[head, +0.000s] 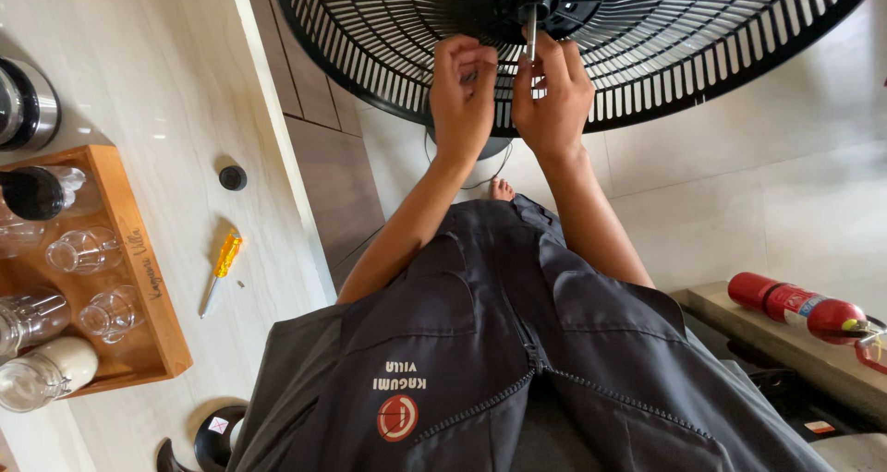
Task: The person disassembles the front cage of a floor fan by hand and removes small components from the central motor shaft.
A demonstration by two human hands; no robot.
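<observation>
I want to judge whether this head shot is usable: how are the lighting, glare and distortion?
Head view: even, soft daylight; small glare spots on the pale counter and the glasses in the wooden tray; wide-angle bending curves the counter edge and fan grille; left hand and right hand are sharp, though their fingertips blur slightly.

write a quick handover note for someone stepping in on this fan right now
Left hand: fingers curled against the black fan grille, just left of the hub; whether it pinches a small part cannot be told.
Right hand: at the metal shaft sticking out of the hub, fingertips by its base.
No blade shows on the shaft; only this grille is in view.
On the counter to the left: yellow-handled screwdriver, a tiny screw beside it, a small black cap.
Left to do, likely: finish at the hub; the loose cap and screw are unfitted.
</observation>
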